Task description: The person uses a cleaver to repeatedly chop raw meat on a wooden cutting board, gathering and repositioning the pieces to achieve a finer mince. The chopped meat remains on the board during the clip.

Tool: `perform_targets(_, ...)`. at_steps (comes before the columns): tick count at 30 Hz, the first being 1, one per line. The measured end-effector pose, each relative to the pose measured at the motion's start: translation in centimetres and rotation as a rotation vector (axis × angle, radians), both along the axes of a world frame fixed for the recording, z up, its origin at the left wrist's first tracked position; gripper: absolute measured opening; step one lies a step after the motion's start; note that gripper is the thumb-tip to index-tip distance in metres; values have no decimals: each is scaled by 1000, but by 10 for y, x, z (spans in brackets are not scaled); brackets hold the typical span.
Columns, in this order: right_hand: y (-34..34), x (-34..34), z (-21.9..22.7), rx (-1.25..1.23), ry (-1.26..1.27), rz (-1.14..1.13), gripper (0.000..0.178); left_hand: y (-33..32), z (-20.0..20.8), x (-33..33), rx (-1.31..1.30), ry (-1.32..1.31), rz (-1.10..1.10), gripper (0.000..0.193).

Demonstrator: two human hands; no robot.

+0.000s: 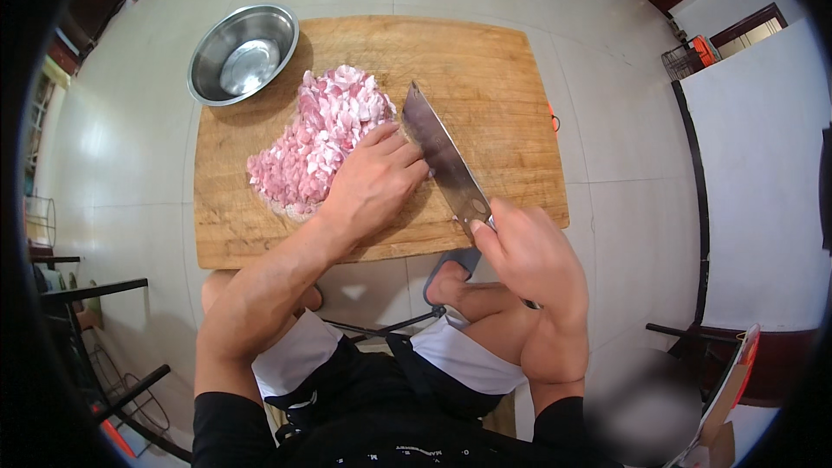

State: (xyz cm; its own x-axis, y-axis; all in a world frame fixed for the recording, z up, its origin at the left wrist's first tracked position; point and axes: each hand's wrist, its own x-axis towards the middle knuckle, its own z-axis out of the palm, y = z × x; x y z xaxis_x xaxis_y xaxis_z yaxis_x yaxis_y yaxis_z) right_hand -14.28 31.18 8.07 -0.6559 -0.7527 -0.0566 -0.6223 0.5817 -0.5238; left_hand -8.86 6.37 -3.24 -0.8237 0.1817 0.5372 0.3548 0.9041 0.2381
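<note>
Meat (pixel 325 134) heaped in small pieces left of the board's (pixel 503 113) middle; the cutting looks well along.
The right hand (pixel 533 247) has its fingers wrapped round the cleaver's (pixel 446 156) handle, the blade slanting over the board's middle. The left hand's (pixel 381 173) fingers curl down just beside the blade; whether they pin a piece, I cannot tell. Any uncut remainder would be hidden there. The bowl (pixel 206 61) at the board's far-left corner holds no meat.

A broad cleaver (pixel 445 154) slants beside chopped pink meat (pixel 322 140)
</note>
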Motion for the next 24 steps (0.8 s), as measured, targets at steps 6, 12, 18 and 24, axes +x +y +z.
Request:
perform_targets(6, -22, -10, -14, 52, -25, 2, 33, -8, 0, 1, -26, -38, -18, 7)
perform_targets(12, -61, -19, -7, 231, -139, -135, 37, -12, 1, -4, -52, -39, -52, 8)
perform_targets(18, -70, -42, -40, -2, -214, -232, 36, -12, -3, -2, -39, -54, -97, 16)
perform_targets(24, -62, -64, -50, -292, -548, -374, 29, -8, 0, 3, -44, -54, -40, 18)
